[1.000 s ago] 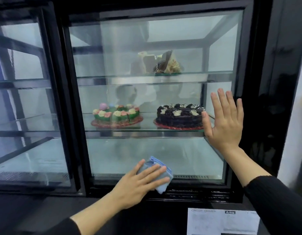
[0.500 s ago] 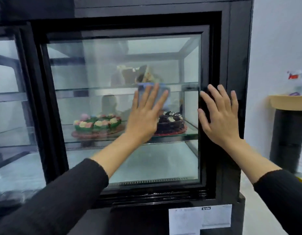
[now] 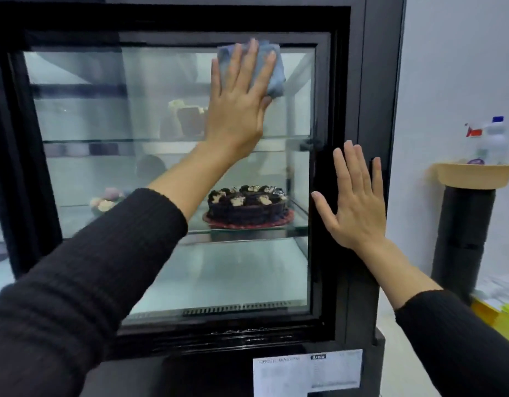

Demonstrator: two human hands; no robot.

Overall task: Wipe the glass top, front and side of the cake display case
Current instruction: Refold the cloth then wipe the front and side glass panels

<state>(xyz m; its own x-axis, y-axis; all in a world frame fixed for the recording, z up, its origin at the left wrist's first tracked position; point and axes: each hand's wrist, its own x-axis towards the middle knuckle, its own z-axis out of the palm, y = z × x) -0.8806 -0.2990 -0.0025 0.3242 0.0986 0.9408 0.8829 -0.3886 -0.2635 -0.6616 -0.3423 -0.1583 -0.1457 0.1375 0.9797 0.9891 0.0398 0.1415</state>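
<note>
Cake display case (image 3: 345, 81) glass front under my left hand and cloth, right hand braced on the frame.

I see my left hand (image 3: 237, 110) raised high, arm stretched up and forward in a black sleeve, palm flat with fingers spread and pointing up, pressing a blue cloth (image 3: 272, 70) against the upper right corner of the front glass (image 3: 161, 267); the cloth shows above and to the right of the fingers. My right hand (image 3: 355, 207) sits lower and to the right of it, open and empty, fingers together and upright, palm flat on the black door frame. Below my left hand, behind the glass, a chocolate cake (image 3: 247, 206) stands on a shelf, just left of my right hand.
</note>
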